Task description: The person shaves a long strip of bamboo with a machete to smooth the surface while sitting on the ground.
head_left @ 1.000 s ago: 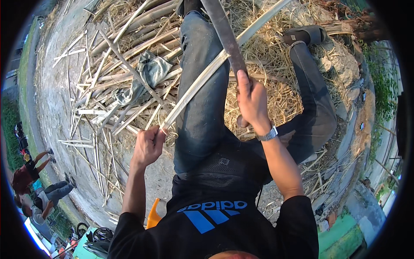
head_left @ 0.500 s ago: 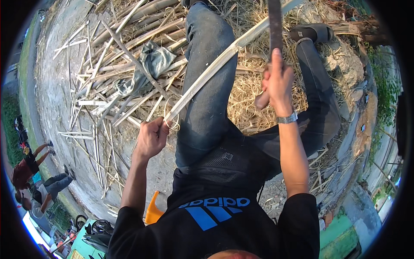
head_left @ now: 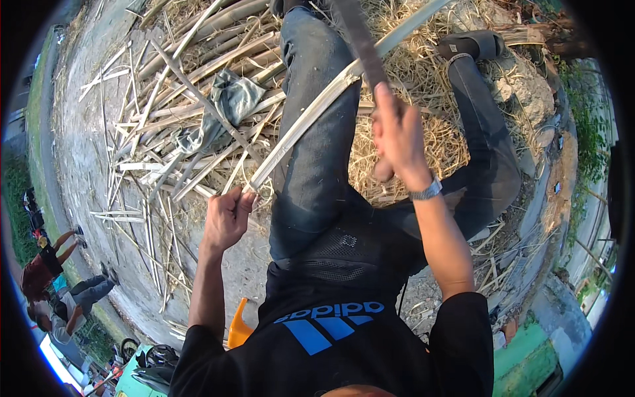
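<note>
A long pale split-bamboo strip (head_left: 305, 122) lies slantwise across my left thigh, its far end running up to the right. Its near end is pinched in my left hand (head_left: 226, 218). My right hand (head_left: 400, 139) is wrapped round the handle of a long dark-bladed knife (head_left: 360, 43), index finger stretched along the blade's base. The blade crosses over the strip just beyond my left knee; whether it touches the strip I cannot tell. The knife's rounded handle end (head_left: 383, 170) shows below my fist.
Many split strips and poles (head_left: 218, 53) lie piled at the left, with a grey-green cloth (head_left: 231, 99) on them. Curly shavings (head_left: 390, 159) cover the ground between my legs. An orange plastic object (head_left: 239, 324) stands beside my left arm. Two people (head_left: 73, 298) are at far left.
My right hand and the knife have moved left, and the blade now tilts across the strip. The left hand has shifted slightly left and down with the strip's end.
</note>
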The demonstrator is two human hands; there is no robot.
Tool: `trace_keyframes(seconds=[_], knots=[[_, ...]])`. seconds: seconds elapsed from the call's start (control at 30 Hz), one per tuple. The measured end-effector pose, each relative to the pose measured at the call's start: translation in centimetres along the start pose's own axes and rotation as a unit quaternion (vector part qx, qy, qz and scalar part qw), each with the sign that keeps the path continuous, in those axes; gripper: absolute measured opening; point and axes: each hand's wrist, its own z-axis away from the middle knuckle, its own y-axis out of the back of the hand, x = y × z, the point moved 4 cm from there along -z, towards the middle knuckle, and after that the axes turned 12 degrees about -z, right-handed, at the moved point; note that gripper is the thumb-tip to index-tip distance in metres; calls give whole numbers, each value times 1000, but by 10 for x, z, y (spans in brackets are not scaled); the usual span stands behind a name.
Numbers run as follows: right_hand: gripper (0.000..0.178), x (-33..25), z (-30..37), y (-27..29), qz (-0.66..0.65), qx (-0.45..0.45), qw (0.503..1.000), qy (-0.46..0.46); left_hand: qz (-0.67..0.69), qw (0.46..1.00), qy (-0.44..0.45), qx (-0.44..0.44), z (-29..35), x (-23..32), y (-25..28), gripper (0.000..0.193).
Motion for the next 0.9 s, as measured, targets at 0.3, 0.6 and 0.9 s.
trace_keyframes(seconds=[0.3, 0.6, 0.9], knots=[[54, -8, 19, 7, 218, -13, 964, 149, -43, 999, -11, 11, 0, 6, 14, 43], [52, 14, -4, 42, 139, 55, 981, 121, -121, 992, -16, 26, 8, 9, 33, 41], [58, 9, 36, 7, 212, -79, 966, 127, -138, 990, -33, 13, -8, 15, 28, 37]])
